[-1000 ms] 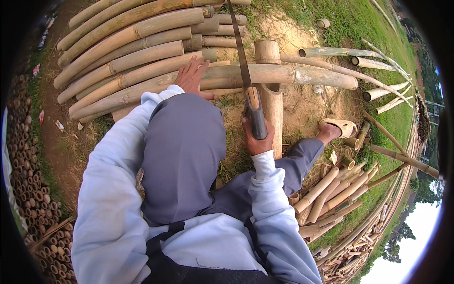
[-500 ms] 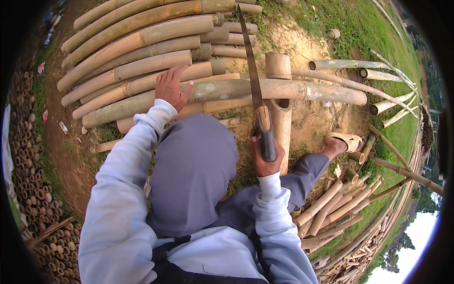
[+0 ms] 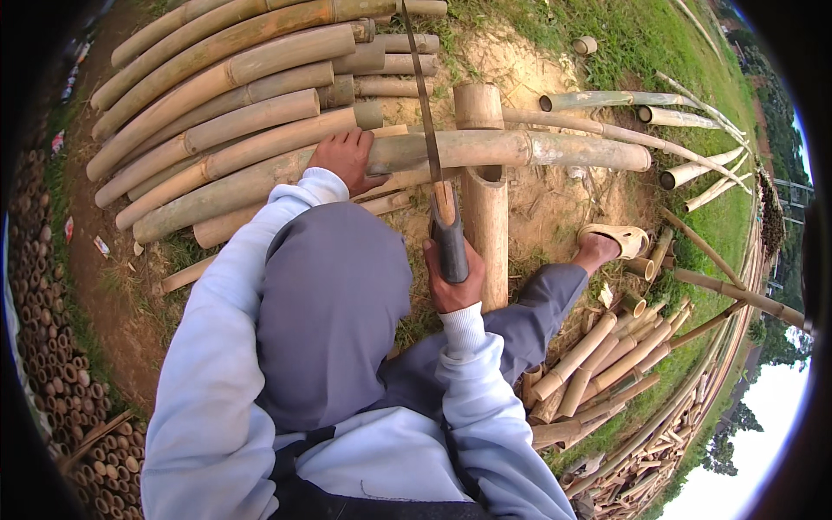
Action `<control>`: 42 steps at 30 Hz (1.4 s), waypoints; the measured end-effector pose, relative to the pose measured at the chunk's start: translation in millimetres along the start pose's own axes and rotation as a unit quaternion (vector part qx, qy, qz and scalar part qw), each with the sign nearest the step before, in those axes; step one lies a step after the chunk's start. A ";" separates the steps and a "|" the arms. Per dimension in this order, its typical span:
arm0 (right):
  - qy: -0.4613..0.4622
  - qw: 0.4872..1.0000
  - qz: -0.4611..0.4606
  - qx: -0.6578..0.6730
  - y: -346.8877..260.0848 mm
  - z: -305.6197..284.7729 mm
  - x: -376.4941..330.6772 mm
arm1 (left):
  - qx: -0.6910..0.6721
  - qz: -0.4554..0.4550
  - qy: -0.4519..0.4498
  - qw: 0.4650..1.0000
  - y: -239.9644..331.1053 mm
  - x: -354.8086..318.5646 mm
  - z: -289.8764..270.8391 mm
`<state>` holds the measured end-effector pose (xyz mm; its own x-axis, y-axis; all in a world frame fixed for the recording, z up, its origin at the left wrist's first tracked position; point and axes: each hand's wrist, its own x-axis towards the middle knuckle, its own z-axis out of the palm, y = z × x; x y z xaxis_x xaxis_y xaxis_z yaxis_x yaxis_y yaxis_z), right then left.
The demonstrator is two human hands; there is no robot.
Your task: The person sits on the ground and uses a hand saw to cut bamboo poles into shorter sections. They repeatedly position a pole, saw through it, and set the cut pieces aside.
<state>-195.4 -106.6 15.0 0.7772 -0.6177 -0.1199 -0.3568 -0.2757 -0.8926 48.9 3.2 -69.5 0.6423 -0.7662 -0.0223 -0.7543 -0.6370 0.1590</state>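
Observation:
A long greenish-tan bamboo pole (image 3: 481, 149) lies crosswise before me, over a notched bamboo post (image 3: 487, 234). My left hand (image 3: 347, 162) grips the pole from above, its fingers over the far side and the thumb pointing right, toward the saw. My right hand (image 3: 455, 282) is closed around the dark handle of a handsaw (image 3: 425, 104). The long narrow blade points away from me and crosses the pole just left of the post, to the right of my left hand. Whether its teeth have entered the bamboo, I cannot tell.
Several bamboo poles (image 3: 234, 74) lie stacked at the far left. Short cut pieces (image 3: 598, 364) are heaped at the lower right, near my sandalled foot (image 3: 614, 243). More poles (image 3: 620, 100) rest on grass at the right. Many bamboo ends (image 3: 52, 347) show along the left edge.
My left hand has slid right along the pole, closer to the saw. The saw has shifted slightly left along the pole in my right hand. The whole view has also shifted.

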 end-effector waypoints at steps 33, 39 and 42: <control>-0.014 0.999 0.030 0.025 12.2 -9.5 -29.0 | -0.018 0.018 0.021 0.999 -6.6 0.9 5.0; -0.031 0.993 0.058 -0.098 -27.6 -88.0 -184.9 | -0.008 0.003 0.025 1.000 -9.4 -2.4 9.7; -0.011 0.997 0.038 -0.063 -26.5 -72.3 -160.4 | -0.011 -0.008 -0.007 1.000 -0.6 -9.1 8.3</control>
<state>-348.1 -53.4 89.3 0.7562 -0.6242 -0.1962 -0.4769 -0.3204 -0.8185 42.4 9.9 -77.6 0.6520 -0.7572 -0.0396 -0.7409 -0.6473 0.1792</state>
